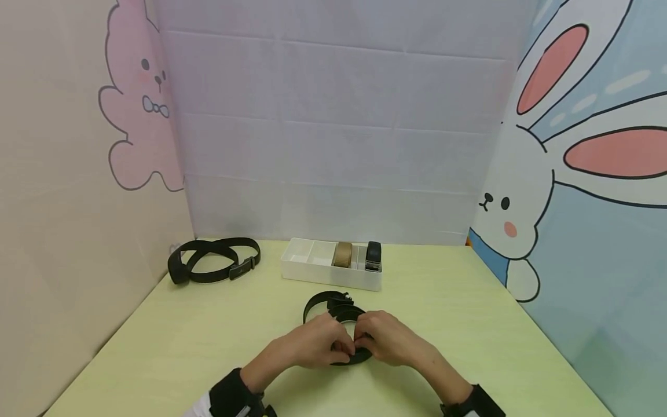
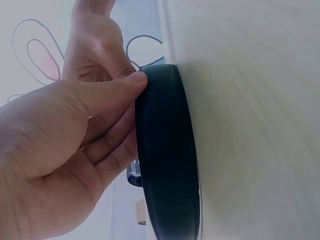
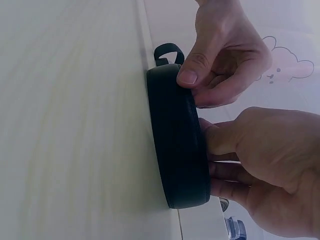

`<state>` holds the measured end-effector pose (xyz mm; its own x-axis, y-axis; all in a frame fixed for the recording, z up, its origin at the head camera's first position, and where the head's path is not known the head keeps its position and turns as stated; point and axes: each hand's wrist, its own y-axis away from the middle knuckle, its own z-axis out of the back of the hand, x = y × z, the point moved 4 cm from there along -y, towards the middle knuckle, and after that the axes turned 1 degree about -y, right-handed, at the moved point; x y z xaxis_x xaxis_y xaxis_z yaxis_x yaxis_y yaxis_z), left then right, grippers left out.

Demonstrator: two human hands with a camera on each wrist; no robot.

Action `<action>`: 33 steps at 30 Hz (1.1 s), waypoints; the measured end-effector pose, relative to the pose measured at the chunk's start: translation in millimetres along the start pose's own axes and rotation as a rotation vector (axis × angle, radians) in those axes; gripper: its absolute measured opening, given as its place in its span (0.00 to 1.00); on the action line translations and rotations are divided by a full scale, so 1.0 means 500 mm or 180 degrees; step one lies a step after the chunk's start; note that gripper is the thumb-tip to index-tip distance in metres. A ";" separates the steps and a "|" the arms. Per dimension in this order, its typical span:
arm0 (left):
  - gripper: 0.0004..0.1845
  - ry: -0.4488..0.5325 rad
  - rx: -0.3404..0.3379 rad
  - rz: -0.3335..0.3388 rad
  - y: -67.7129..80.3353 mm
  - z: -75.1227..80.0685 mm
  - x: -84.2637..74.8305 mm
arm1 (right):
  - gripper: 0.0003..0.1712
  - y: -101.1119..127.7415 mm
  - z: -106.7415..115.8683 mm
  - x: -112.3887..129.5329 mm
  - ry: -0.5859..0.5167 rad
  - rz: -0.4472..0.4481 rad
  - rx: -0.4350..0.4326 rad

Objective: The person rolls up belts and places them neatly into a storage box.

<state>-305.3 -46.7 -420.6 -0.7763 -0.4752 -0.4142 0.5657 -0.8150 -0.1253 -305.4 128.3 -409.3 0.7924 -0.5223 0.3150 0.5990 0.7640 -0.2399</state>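
A black leather belt (image 1: 359, 357) stands on its edge on the table, wound into a coil, and its buckle end (image 1: 341, 301) loops out at the far left. My left hand (image 1: 325, 341) pinches the near left part of the coil, its thumb lying over the belt's upper edge in the left wrist view. On the coil's right side, my right hand (image 1: 388, 339) pinches the strap, fingertips inside the ring. In the right wrist view the belt's outer band (image 3: 177, 140) shows, and the right fingertips are partly hidden behind it. Both hands are close together.
Behind the coil stands a white divided box (image 1: 330, 280) holding a tan rolled belt (image 1: 342, 255) and a black rolled belt (image 1: 373, 256) in its right compartments. Another black belt (image 1: 213, 277) lies loosely looped at the back left. Cartoon-printed sheets (image 1: 589, 260) wall the table.
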 end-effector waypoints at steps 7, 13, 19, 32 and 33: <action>0.08 -0.0202 0.0152 0.0054 0.014 0.014 0.015 | 0.09 0.004 0.000 -0.017 -0.0098 -0.0078 0.0136; 0.12 -0.0195 0.0308 0.0172 0.035 0.039 0.041 | 0.11 0.009 0.005 -0.034 -0.0208 -0.0152 0.0144; 0.12 -0.0140 0.0386 0.0313 0.045 0.055 0.048 | 0.10 0.007 0.000 -0.035 -0.0320 -0.0164 0.0200; 0.13 -0.0045 0.0460 0.0418 0.057 0.066 0.054 | 0.09 0.013 -0.013 -0.029 -0.0765 -0.0419 0.0425; 0.13 -0.0061 0.0444 0.0426 0.057 0.068 0.057 | 0.09 0.013 -0.013 -0.029 -0.0794 -0.0417 0.0448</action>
<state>-320.6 -94.6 -405.4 -0.7025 -0.5876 -0.4014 0.6213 -0.7815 0.0566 -312.5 138.3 -421.6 0.6463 -0.5242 0.5546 0.6586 0.7502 -0.0584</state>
